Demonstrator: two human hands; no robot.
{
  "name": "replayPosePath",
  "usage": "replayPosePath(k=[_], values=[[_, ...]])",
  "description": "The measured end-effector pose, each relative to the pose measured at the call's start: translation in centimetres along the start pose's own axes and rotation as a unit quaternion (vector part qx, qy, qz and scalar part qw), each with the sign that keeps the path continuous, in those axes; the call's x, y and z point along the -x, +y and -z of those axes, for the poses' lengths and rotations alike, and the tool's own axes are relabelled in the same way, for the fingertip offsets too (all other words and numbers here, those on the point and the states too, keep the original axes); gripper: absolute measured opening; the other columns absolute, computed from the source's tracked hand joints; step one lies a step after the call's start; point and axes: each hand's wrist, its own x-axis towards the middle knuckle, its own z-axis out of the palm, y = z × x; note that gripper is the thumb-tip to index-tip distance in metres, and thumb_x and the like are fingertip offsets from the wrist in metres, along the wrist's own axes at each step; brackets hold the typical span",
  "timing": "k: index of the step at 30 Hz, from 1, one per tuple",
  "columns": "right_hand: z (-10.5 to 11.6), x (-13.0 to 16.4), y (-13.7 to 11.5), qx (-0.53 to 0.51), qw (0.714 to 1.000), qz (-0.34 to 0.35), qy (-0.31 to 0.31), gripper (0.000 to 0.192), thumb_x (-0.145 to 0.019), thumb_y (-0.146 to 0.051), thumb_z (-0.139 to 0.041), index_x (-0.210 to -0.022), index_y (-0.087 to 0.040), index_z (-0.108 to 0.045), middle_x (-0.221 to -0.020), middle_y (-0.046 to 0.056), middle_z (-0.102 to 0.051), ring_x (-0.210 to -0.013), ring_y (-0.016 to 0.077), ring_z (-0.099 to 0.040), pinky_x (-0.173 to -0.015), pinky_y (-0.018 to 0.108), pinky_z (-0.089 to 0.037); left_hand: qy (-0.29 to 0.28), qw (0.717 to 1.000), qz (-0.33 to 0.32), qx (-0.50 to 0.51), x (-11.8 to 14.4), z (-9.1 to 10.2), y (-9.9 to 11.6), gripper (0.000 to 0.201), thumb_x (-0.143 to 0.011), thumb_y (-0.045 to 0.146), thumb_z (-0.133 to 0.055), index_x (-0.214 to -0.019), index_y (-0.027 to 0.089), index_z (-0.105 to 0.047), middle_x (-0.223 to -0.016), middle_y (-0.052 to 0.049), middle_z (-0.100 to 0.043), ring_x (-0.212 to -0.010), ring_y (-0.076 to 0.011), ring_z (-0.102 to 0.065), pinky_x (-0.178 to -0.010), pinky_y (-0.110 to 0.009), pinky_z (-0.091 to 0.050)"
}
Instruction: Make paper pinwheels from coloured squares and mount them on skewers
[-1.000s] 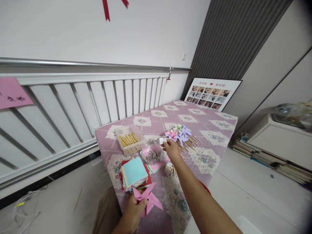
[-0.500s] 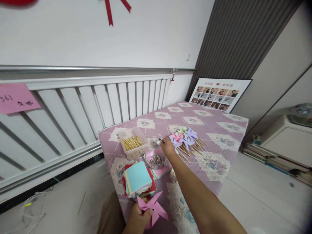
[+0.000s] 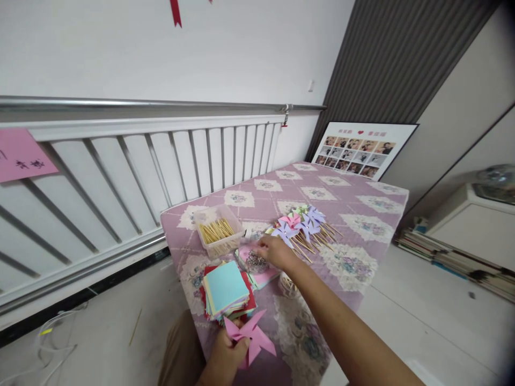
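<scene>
My left hand (image 3: 230, 348), low at the table's near edge, pinches a pink paper pinwheel (image 3: 257, 339) between thumb and fingers. A small dark spot marks the pinwheel's centre. My right hand (image 3: 276, 252) reaches over a clear container of small shiny metal pieces (image 3: 256, 261), its fingertips drawn together at the container's far side. What those fingertips hold, if anything, is too small to make out. Beside my left hand lies a stack of square coloured paper (image 3: 226, 289), light blue on top. Beyond my right hand, finished pinwheels on sticks (image 3: 308, 225) lie in a bunch.
A clear plastic box (image 3: 203, 215) holds many thin wooden sticks (image 3: 216, 230). Under my right forearm stands a small round container of pale pieces (image 3: 288, 285). The table wears a purple floral cloth (image 3: 322, 195). A white radiator (image 3: 209, 161) runs along its left side.
My right hand has come nearer, from a small clear item behind the metal pieces to their container. My left hand still holds the pink pinwheel. The view has shifted slightly.
</scene>
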Motion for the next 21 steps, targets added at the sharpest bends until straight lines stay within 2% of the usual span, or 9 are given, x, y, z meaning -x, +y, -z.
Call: replayPosePath(k=[4,6,9,12,15,18,21], values=[[-1.1,2.6,-1.5,0.008,0.995,0.07,-0.073,0.008,-0.074,-0.025,-0.071,-0.079,-0.019,-0.071,-0.086,0.006,-0.073,-0.082,0.0194,-0.063,-0.072,0.024,-0.042,0.01,1.0,-0.001,0.008,0.1,-0.2,0.0,0.029,-0.067,0.025,-0.066,-0.092,0.011,-0.07,-0.089,-0.011,-0.073,-0.084,-0.0242,-0.065,-0.081,-0.031,-0.049],[-2.0,3.0,-1.7,0.021,0.993,0.076,-0.083,0.005,-0.078,-0.018,-0.066,-0.079,-0.016,-0.07,-0.087,0.008,-0.073,-0.084,0.0195,-0.063,-0.076,0.027,-0.042,0.009,1.0,-0.01,0.022,0.1,-0.2,0.0,0.028,-0.067,0.026,-0.066,-0.091,0.011,-0.07,-0.088,-0.011,-0.073,-0.084,-0.0246,-0.065,-0.081,-0.032,-0.049],[-2.5,3.1,-1.7,0.039,0.993,0.077,-0.085,0.013,-0.088,-0.024,-0.059,-0.086,-0.014,-0.066,-0.092,0.005,-0.069,-0.085,0.0179,-0.063,-0.082,0.035,-0.045,0.008,0.999,-0.025,0.042,0.1,-0.2,0.1,0.029,-0.067,0.026,-0.066,-0.092,0.011,-0.07,-0.089,-0.011,-0.072,-0.084,-0.0247,-0.065,-0.081,-0.032,-0.049],[-1.0,3.2,-1.8,0.054,0.993,0.08,-0.073,0.014,-0.09,-0.021,-0.055,-0.085,-0.013,-0.066,-0.091,0.007,-0.069,-0.086,0.0194,-0.062,-0.081,0.034,-0.044,-0.007,0.998,-0.033,0.052,0.3,-0.2,0.4,0.028,-0.068,0.025,-0.066,-0.092,0.011,-0.07,-0.09,-0.012,-0.072,-0.083,-0.0239,-0.064,-0.081,-0.032,-0.048],[1.8,4.3,-2.3,0.062,0.993,0.088,-0.053,0.019,-0.087,-0.011,-0.051,-0.08,-0.013,-0.068,-0.085,0.012,-0.07,-0.083,0.0209,-0.06,-0.075,0.029,-0.041,-0.013,0.998,-0.029,0.058,0.4,-0.4,0.9,0.028,-0.069,0.024,-0.064,-0.093,0.011,-0.069,-0.091,-0.011,-0.072,-0.085,-0.0231,-0.065,-0.081,-0.031,-0.048],[4.3,6.6,-3.1,0.058,0.992,0.106,-0.038,0.021,-0.088,-0.013,-0.048,-0.08,-0.016,-0.067,-0.084,0.01,-0.069,-0.08,0.0202,-0.058,-0.075,0.028,-0.039,-0.01,0.998,-0.025,0.065,0.6,-0.5,1.2,0.03,-0.067,0.024,-0.064,-0.095,0.012,-0.069,-0.095,-0.011,-0.072,-0.09,-0.0235,-0.065,-0.084,-0.031,-0.048],[5.3,9.4,-3.6,0.044,0.991,0.122,-0.03,0.021,-0.089,-0.015,-0.047,-0.081,-0.018,-0.066,-0.082,0.007,-0.068,-0.08,0.0198,-0.058,-0.075,0.027,-0.04,0.007,0.997,-0.019,0.073,0.7,-0.6,1.5,0.031,-0.064,0.027,-0.067,-0.091,0.012,-0.07,-0.092,-0.011,-0.073,-0.087,-0.024,-0.065,-0.082,-0.032,-0.049]])
